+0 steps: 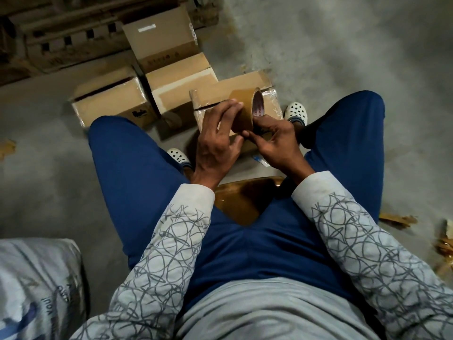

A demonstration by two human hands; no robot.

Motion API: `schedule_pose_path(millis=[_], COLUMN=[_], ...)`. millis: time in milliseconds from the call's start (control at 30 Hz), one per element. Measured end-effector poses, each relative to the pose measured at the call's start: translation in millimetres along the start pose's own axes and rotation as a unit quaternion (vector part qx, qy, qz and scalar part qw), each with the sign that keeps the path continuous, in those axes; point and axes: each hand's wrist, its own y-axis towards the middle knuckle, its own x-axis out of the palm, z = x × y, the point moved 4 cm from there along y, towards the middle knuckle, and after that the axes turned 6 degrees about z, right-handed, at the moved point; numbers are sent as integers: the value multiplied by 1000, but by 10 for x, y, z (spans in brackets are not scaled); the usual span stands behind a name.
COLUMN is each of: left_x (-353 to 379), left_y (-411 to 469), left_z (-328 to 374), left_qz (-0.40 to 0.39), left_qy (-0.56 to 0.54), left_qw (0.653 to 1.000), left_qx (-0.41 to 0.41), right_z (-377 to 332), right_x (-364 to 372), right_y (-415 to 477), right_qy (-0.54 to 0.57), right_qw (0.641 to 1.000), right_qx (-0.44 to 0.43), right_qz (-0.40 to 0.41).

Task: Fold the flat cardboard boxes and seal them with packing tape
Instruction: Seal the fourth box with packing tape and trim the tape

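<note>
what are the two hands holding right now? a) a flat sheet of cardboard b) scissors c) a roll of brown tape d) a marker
c: the left hand and the right hand both grip the brown tape roll, fingers curled round it.

The person wore a pale grey top, its long sleeves covered in dark scribbled loops above plain cuffs, deep blue trousers, and white clogs with round holes.

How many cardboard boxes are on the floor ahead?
4 brown cardboard boxes: open box farthest back, taped box before it, left box, nearest box on the right. Others may be hidden.
</note>
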Motion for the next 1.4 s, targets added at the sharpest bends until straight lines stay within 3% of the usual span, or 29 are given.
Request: schedule_pose_path(millis=[500,767,967,1400], left_x=[72,104,104,81], left_y=[26,-23,28,-5], left_z=[-190,-79,-145,-147], left_qz=[-90,-31,-71,-76], left_qy=[-44,-15,-82,-59], left_qw=[992,999,989,990], left_qx=[-72,-14,-104,-106], right_z=[49,23,-3,5], right_x=[57,-5,36,22], right_y=[-60,-12,-28,-56], right_qy=[-90,-84,-58,-82], right_qw=[995,995,997,996], right_qx=[3,-1,37,15], right_qz=[-53,-46,-26,-41])
